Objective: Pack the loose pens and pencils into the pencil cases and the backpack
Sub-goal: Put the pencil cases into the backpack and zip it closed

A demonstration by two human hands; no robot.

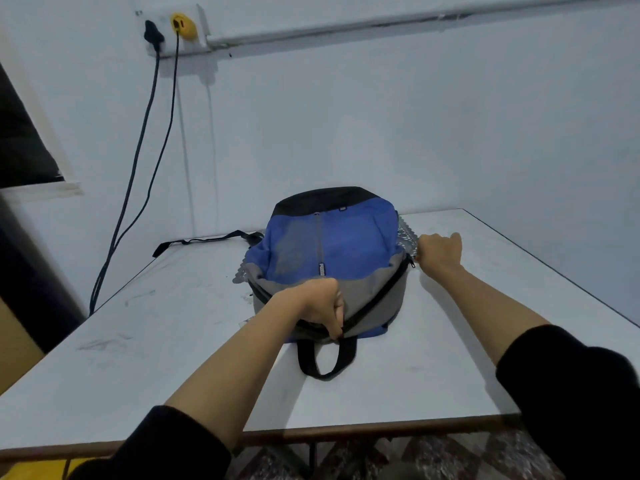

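Note:
A blue, grey and black backpack (332, 251) lies flat on the white table (450, 358), its black top handle (325, 358) toward me. My left hand (320, 306) grips the grey fabric at the near top edge, beside the black zipper line. My right hand (440, 252) is curled at the bag's right side, pinching the zipper pull (412, 262). No pens, pencils or pencil cases show in this view.
A black shoulder strap (204, 241) trails left from the bag. Lace-like cloth (408, 237) pokes out under it. Two cables (138, 168) hang from wall sockets (173, 27) at the back left. The table's front edge (346, 429) is near me.

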